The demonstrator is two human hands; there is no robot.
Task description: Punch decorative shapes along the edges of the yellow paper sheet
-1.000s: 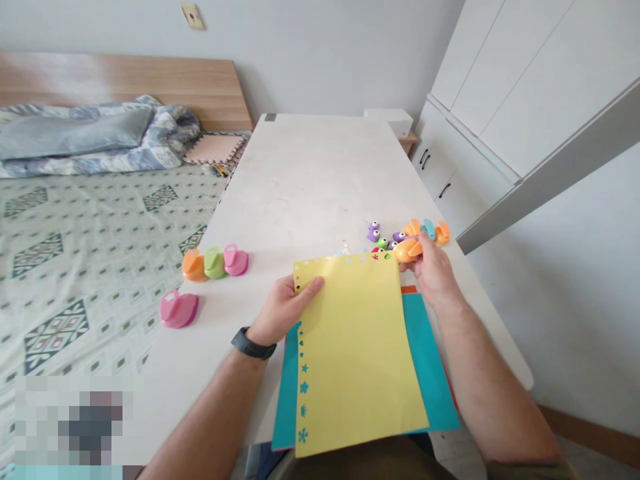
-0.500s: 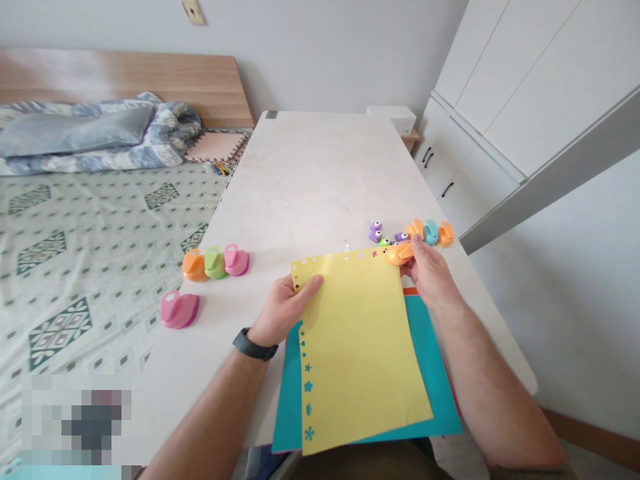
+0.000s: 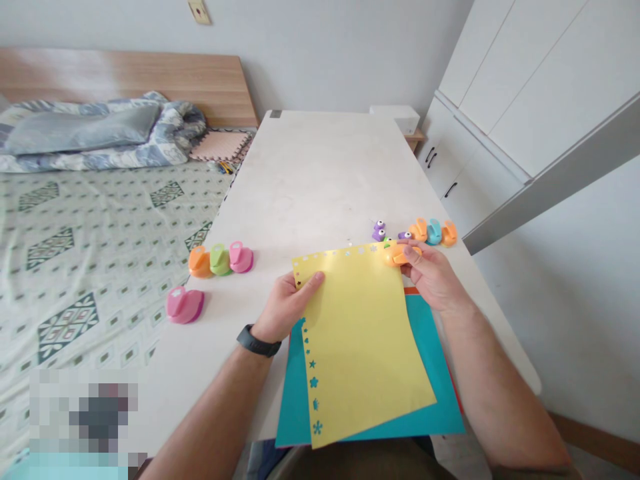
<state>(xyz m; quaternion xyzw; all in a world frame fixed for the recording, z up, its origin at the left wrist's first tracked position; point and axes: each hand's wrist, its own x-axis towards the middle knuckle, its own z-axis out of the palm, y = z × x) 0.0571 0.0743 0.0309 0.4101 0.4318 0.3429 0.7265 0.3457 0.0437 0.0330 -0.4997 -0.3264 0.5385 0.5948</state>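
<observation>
Yellow paper (image 3: pixel 360 333) was tilted over the teal sheet (image 3: pixel 433 373) at the near edge of the worktop (image 3: pixel 320 173), its upper end raised. Cut-out shapes ran down its left edge and along its top edge, almost to the upper right corner.

The left hand (image 3: pixel 287 303) gripped the paper near its upper left corner, thumb on top and fingers beneath. The right hand (image 3: pixel 433 272) was closed round the orange punch (image 3: pixel 395 256), which sat over the upper right corner of the paper, thumb by the lever. Whether the lever was pressed could not be told, nor how deep the edge went into the slot.

Punching the last stretch of the top edge looked to be the step in hand. Judging from this, the next move called for lining the punch up clear of the neighbouring hole, keeping the corner flat in the slot and squeezing, while the left hand held the sheet taut.

Purple punches (image 3: pixel 379 232) stood just beyond the paper's top edge; a pink punch (image 3: pixel 184 305) sat near the worktop's left edge.
</observation>
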